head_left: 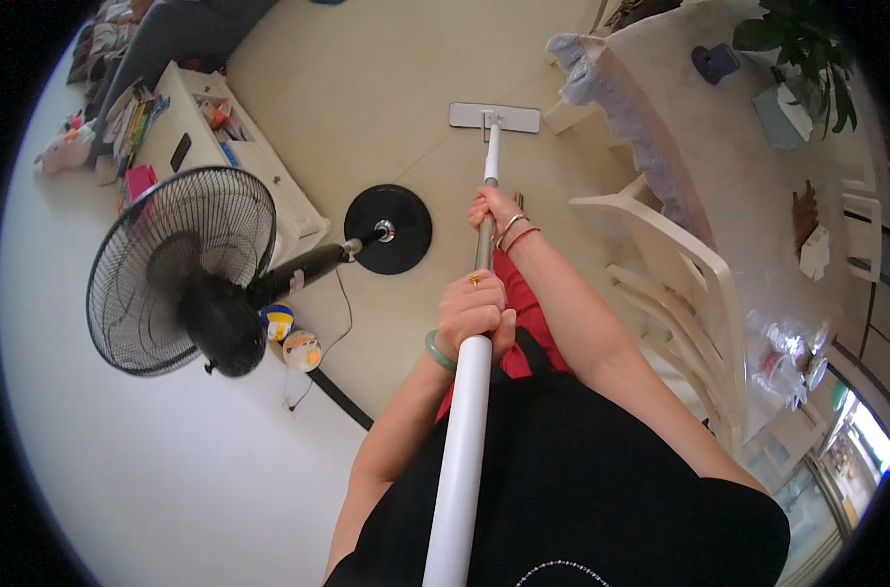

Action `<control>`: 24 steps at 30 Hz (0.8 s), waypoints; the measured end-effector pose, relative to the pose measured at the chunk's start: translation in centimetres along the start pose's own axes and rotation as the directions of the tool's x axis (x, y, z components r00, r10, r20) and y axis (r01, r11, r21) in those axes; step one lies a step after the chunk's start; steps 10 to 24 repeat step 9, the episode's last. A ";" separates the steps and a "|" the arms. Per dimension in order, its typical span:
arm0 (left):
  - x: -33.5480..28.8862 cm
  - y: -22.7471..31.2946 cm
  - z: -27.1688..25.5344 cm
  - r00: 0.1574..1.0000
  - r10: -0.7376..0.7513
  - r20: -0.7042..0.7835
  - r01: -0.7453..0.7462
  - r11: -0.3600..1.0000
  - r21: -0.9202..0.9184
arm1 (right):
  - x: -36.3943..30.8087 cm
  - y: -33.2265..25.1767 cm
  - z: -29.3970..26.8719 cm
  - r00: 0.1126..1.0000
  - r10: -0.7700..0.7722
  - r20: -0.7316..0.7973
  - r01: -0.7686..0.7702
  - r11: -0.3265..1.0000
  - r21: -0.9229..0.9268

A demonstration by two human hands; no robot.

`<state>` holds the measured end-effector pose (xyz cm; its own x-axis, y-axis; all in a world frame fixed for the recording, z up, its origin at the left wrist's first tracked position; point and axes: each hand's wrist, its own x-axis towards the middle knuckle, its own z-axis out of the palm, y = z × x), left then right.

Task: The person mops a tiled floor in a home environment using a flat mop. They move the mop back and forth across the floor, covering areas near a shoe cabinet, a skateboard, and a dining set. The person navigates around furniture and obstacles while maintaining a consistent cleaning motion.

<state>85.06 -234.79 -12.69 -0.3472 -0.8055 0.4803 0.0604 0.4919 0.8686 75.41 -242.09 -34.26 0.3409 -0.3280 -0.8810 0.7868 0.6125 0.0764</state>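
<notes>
A flat mop with a long white and metal handle (460, 460) runs from close below me out to the floor. Its rectangular white mop head (465, 117) lies flat on the tiles ahead. My left hand (469, 311), with a ring and a green bangle at its wrist, is closed round the upper part of the handle. Farther down, my right hand (494, 207) wraps the metal section of the same handle; a bracelet and a red cord circle that wrist. Both forearms are stretched forward.
A black standing fan (220, 313) with a round base (388, 230) is on the left, its cord on the floor. Behind it stands a white cabinet (186, 127) with books and toys. At right are a cream chair (660, 215) and a covered table (748, 225).
</notes>
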 end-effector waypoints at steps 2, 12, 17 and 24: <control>2.0 -1.5 -0.5 1.000 0.008 0.010 -0.008 1.000 -0.020 | 0.3 -1.9 1.5 1.000 0.013 0.022 -0.014 0.999 0.052; 10.5 -6.2 -2.4 1.000 0.008 -0.009 -0.009 0.999 -0.051 | 3.5 -8.7 6.6 1.000 0.002 0.027 -0.004 0.995 0.099; 10.5 -6.2 -2.4 1.000 0.008 -0.009 -0.009 0.999 -0.051 | 3.5 -8.7 6.6 1.000 0.002 0.027 -0.004 0.995 0.099; 10.5 -6.2 -2.4 1.000 0.008 -0.009 -0.009 0.999 -0.051 | 3.5 -8.7 6.6 1.000 0.002 0.027 -0.004 0.995 0.099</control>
